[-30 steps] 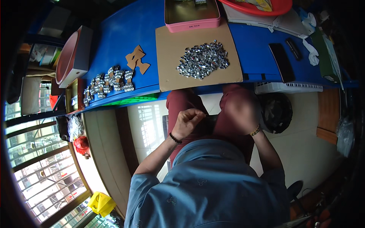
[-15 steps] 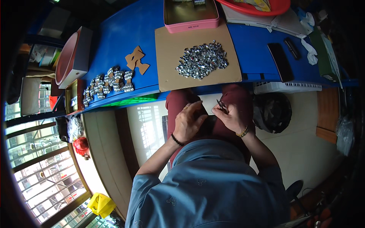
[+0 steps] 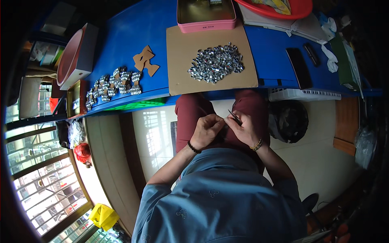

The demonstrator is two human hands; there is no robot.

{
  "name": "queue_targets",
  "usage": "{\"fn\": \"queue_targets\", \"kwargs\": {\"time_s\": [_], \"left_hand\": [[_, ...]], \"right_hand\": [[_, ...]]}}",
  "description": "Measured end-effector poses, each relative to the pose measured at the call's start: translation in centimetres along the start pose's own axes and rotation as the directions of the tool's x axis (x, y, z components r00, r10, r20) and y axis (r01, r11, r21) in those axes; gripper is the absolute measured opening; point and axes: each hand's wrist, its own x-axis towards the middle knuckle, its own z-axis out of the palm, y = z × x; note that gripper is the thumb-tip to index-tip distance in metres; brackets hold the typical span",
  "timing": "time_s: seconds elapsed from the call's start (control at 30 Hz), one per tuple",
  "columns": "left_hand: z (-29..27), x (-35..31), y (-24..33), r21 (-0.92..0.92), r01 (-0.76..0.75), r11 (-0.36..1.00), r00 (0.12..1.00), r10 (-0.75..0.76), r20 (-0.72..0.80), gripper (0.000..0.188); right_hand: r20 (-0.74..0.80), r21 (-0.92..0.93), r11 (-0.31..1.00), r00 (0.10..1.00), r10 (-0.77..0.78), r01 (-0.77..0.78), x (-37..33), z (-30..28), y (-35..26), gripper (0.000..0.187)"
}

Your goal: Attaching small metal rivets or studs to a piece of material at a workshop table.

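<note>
Over my lap, my left hand [image 3: 208, 128] is closed in a pinch. Whatever lies between its fingertips is too small to make out. Close beside it, my right hand [image 3: 245, 130] grips a small dark pointed tool [image 3: 235, 116], whose tip sticks up past the fingers; tweezers or snips, I cannot tell which. The fingertips of both hands nearly meet. Ahead on the blue table, a loose pile of shiny silver faceted beads [image 3: 216, 62] lies on a brown cardboard sheet [image 3: 178, 60].
Bundles of silver beads on card [image 3: 119, 81] and brown card pieces [image 3: 146, 60] lie at the table's left. A pink tin [image 3: 206, 26] stands at the back, a red basin [image 3: 279, 12] right of it. A dark phone [image 3: 299, 67] lies right; a black bag [image 3: 289, 121] sits below.
My left hand has moved right and its fingers have drawn into a pinch beside the right hand's fingertips. My right hand still holds the pointed tool, turned slightly.
</note>
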Motion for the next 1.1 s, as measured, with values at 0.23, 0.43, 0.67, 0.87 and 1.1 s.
{"fn": "queue_targets", "kwargs": {"time_s": [0.23, 0.43, 0.67, 0.87, 1.1], "left_hand": [[0.8, -0.1, 0.0, -0.073, -0.056, 0.996, 0.993, 0.048, -0.104, 0.009], [0.2, -0.1, 0.0, -0.245, 0.074, 0.967, 0.981, -0.115, -0.156, 0.012], [0.3, 0.0, -0.2, -0.378, 0.179, 0.908, 0.965, -0.237, -0.111, 0.010], [0.6, -0.1, 0.1, -0.381, 0.169, 0.909, 0.965, -0.231, -0.122, 0.010], [0.8, -0.1, 0.3, -0.360, 0.160, 0.919, 0.969, -0.215, -0.118, 0.010]], "right_hand": [[-0.051, -0.032, 0.998, 0.997, 0.059, -0.060, 0.0, -0.5, 0.2, 0.017], [0.065, -0.162, 0.976, 0.986, 0.154, -0.142, -0.3, -2.1, -1.3, 0.031], [0.105, -0.125, 0.982, 0.983, 0.153, -0.140, -0.9, -1.2, -0.6, 0.036], [0.094, -0.141, 0.979, 0.983, 0.160, -0.146, -0.9, -0.8, 0.4, 0.036], [0.097, -0.049, 0.972, 0.967, 0.236, -0.232, -1.2, -0.8, 0.4, 0.036]]}}
